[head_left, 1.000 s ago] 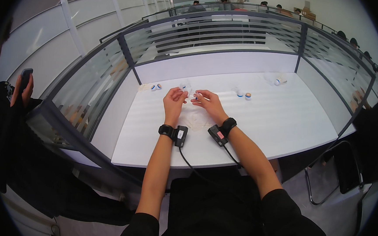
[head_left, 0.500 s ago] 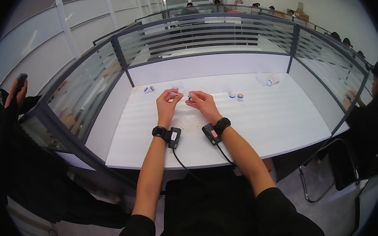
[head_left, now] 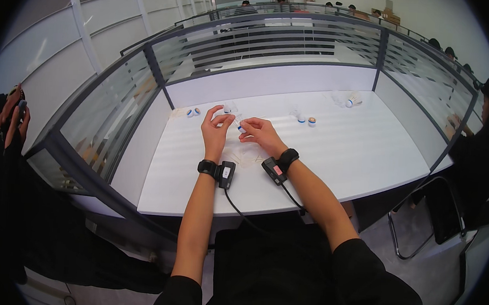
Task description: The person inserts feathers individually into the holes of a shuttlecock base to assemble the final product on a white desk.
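Note:
My right hand [head_left: 264,133] grips a white shuttlecock head [head_left: 240,128] with a blue band, tilted above the desk. Close beside it, my left hand [head_left: 216,129] pinches thumb and forefinger on a thin pale piece that looks like a feather; its exact shape is too small to make out. Just beyond my left fingers sits another shuttlecock head [head_left: 227,109], partly hidden. Loose pale feathers [head_left: 247,157] lie flat on the white desk [head_left: 335,159] below my hands.
Two shuttlecock heads [head_left: 193,112] rest at the back left, and two more heads [head_left: 307,121] right of my hands. A feathered shuttlecock [head_left: 351,101] lies at the back right. Partition panels [head_left: 272,75] enclose the desk. A person [head_left: 486,135] sits at right; another person [head_left: 7,136] stands at left.
My hands have turned slightly, and the blue-banded head now shows below my left fingertips. The left forefinger has arched higher. The person at left has moved a hand-held device.

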`<state>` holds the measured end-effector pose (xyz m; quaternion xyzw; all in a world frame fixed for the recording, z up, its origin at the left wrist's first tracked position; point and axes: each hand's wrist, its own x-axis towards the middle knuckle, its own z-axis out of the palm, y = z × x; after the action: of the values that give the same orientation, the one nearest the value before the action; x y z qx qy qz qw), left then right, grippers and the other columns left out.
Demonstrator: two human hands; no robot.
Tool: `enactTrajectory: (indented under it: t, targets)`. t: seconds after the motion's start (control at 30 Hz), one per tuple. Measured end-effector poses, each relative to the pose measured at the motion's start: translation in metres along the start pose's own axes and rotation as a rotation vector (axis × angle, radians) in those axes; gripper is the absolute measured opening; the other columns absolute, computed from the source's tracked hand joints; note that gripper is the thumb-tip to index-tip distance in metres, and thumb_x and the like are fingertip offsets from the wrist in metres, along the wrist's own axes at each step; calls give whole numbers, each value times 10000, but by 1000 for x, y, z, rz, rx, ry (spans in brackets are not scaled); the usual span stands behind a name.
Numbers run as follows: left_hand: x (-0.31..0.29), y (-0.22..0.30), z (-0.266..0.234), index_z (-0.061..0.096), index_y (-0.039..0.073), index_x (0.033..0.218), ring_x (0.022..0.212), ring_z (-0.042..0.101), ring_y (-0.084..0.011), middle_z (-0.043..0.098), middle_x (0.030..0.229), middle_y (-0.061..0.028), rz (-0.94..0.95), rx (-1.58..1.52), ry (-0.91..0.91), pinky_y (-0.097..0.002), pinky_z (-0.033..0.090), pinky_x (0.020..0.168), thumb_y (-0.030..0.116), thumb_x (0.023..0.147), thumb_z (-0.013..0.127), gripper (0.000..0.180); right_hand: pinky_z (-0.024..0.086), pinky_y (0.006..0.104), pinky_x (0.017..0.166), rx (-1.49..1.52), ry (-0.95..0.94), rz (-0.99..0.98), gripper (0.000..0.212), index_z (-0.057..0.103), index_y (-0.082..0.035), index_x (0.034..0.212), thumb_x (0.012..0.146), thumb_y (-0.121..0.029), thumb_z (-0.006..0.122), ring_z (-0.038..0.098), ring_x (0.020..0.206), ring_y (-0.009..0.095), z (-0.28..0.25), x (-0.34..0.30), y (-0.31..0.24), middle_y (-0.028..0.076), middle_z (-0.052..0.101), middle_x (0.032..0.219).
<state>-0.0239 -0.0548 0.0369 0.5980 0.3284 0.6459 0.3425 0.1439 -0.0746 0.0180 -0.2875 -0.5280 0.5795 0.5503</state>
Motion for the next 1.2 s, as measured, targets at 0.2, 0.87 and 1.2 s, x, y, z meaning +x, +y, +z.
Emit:
enactTrajectory:
  t: [0.2, 0.87, 1.2]
  targets:
    - [2, -2, 1, 584, 39, 1243, 825, 671, -127, 738, 903, -91, 35, 57, -44, -261, 506, 721, 89, 868, 734, 407, 600, 308, 747, -22, 22, -49, 399, 604, 74, 1123, 936, -268, 690, 693, 813, 195, -1, 0, 2, 134, 648, 1008]
    - [0, 2, 1, 580, 105, 1334, 758, 618, -114, 696, 906, -57, 64, 141, -124, -245, 486, 685, 134, 909, 692, 441, 602, 316, 720, -34, 53, -29, 349, 603, 67, 1095, 938, -235, 684, 685, 771, 187, 1, 3, 4, 118, 638, 960]
    - [-1, 3, 2, 545, 58, 1342, 757, 616, -116, 695, 891, -56, 17, 97, -155, -249, 507, 701, 61, 917, 632, 434, 611, 315, 679, -45, 82, -44, 340, 608, 68, 1085, 932, -224, 690, 683, 752, 183, 2, 3, 4, 119, 635, 951]
